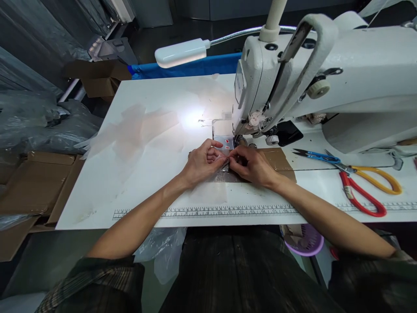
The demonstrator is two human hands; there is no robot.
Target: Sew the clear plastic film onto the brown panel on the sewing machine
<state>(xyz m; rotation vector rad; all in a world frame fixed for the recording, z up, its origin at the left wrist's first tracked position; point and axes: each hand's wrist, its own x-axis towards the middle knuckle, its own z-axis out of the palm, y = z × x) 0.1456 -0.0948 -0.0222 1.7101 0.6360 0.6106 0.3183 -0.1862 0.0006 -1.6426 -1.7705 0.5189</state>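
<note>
Leaning over a white sewing table (156, 174), you have a purple plastic basket (313, 245) below its near edge, where a dropped scrap could fall. Printed along that edge is a ruler scale (208, 213); both your forearms cross it, so its marks are partly covered. Beyond it, your left hand (207, 161) and right hand (250, 165) meet, thumbs and fingertips pinched together on a small pale piece (228, 157), too covered for its shape or edges to be told. It sits just in front of the needle area; a loose or uneven pinch could let it slip or skew, and fingertips this near could be caught if the machine ran. To your right lie scissors (349, 169) with one red and one yellow handle, and blue thread snips (317, 156) whose points face your right hand; a careless sideways reach could prick you, or a swinging elbow knock the red handle. Farther off looms the white sewing machine (257, 82), then a gooseneck lamp (182, 53); its bright patch falls left of your hands, so shadow might hide a misplaced edge.
</note>
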